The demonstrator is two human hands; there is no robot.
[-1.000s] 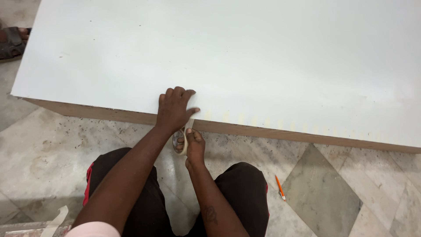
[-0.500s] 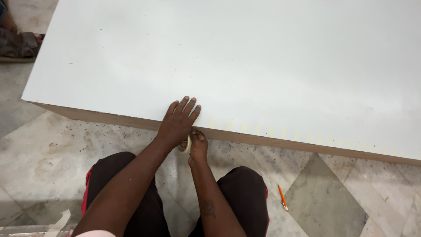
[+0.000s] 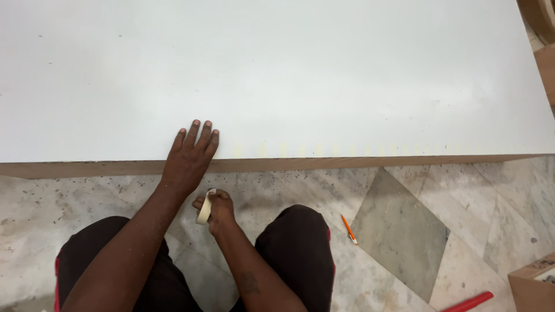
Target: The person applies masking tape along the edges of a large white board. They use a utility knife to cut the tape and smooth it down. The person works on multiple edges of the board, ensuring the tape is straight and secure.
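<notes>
The masking tape roll (image 3: 204, 206) is sitting pinched in the right hand (image 3: 218, 209) below the white board (image 3: 300, 75). The left hand (image 3: 188, 159) is lying flat, fingers spread, on its edge. Short tape strips (image 3: 324, 149) are lining the edge rightward; the left stretch is looking bare.

Under the left hand's fingers (image 3: 193, 136) lies a plain white board (image 3: 289, 69) with a raw brown edge. The right hand's fingers (image 3: 215, 203) pinch a cream tape roll (image 3: 204, 207). Right of them, an orange pencil (image 3: 348, 229) rests on mottled grey marble floor (image 3: 404, 231).
</notes>
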